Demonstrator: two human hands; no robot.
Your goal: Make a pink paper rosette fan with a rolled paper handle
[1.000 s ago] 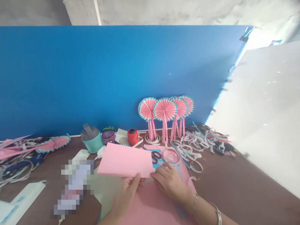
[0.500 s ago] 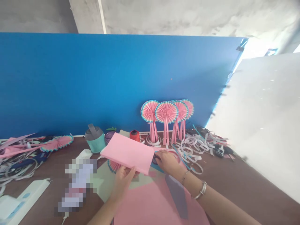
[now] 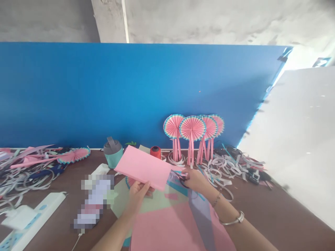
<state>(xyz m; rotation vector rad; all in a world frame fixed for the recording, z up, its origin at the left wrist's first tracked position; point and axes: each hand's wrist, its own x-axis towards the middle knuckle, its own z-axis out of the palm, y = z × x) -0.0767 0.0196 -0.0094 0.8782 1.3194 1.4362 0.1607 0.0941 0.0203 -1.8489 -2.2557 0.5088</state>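
A folded pink paper (image 3: 146,167) is pinched at its lower edge by my left hand (image 3: 141,190), thumb on top. My right hand (image 3: 195,179) grips dark-handled scissors (image 3: 183,179), whose blades point left at the paper's right edge. Part of a pleated pink fan (image 3: 129,182) shows beneath the held paper. Under my hands lie pale green sheets (image 3: 151,205) and a large pink sheet (image 3: 162,226), with a small pink scrap (image 3: 171,196) on top.
Several pink round fans (image 3: 192,128) stand by the blue partition (image 3: 104,90). A teal cup (image 3: 113,157) and red thread spool (image 3: 155,152) are behind the paper. White strips (image 3: 225,167) pile at right, more at left near a white power strip (image 3: 39,219).
The scissors are now raised in my right hand, with their blades at the paper's right edge. The view has shifted slightly, so the scene sits further right.
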